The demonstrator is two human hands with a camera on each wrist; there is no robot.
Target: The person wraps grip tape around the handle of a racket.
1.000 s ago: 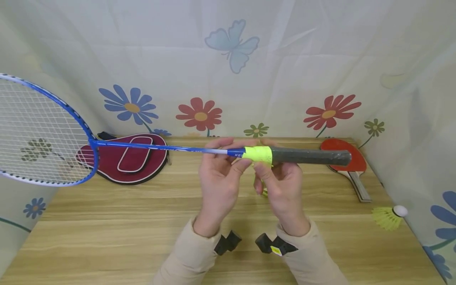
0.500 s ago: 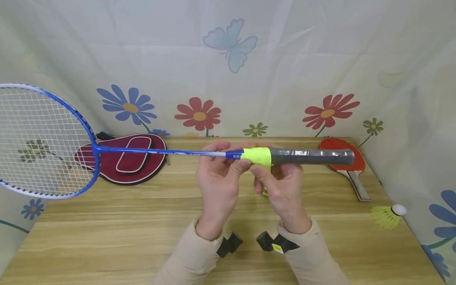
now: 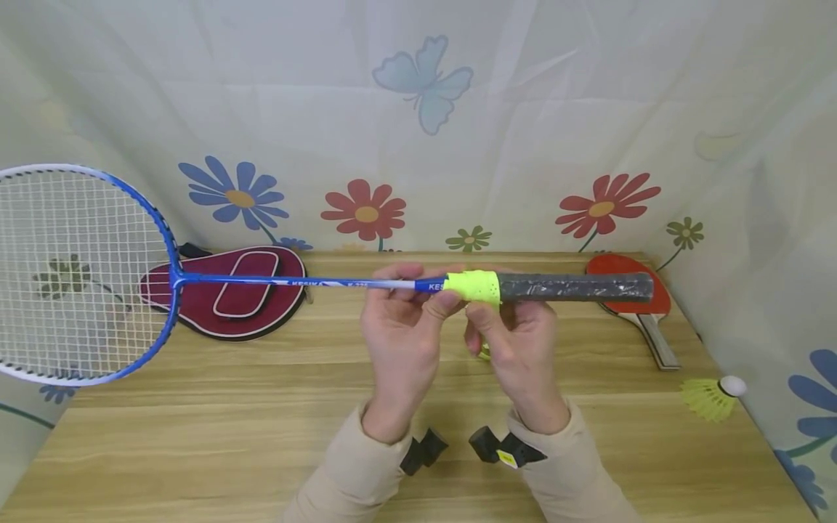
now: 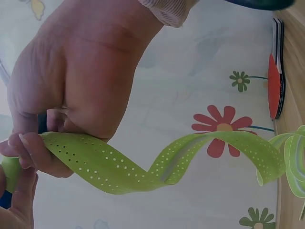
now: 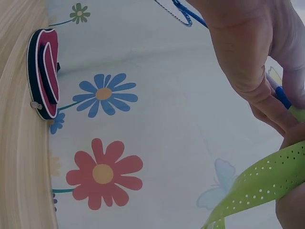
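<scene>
A blue and white badminton racket (image 3: 175, 280) is held level in front of me, its strings at the left. Bright yellow-green perforated grip tape (image 3: 480, 286) wraps the handle's near end beside the blue cone. The left hand (image 3: 402, 349) grips the racket there, thumb on the wrap's edge. The right hand (image 3: 523, 349) pinches the tape below the dark grey handle (image 3: 575, 287). In the left wrist view, the loose tape (image 4: 119, 169) hangs from the right hand (image 4: 90, 71) in a twisted strip toward the table. The left hand (image 5: 248, 52) shows at the right wrist view's upper right.
On the wooden table (image 3: 216, 436) lies a maroon racket case (image 3: 203, 309) at back left. A red table tennis paddle (image 3: 631, 287) lies at back right, partly behind the handle. A yellow shuttlecock (image 3: 716, 396) rests near the right edge. Flowered fabric (image 3: 523, 145) encloses the table's back and sides.
The racket has rolled about its long axis, so its head now faces the camera more and sits lower. The shaft lettering has come into view. Both hands keep nearly the same place.
</scene>
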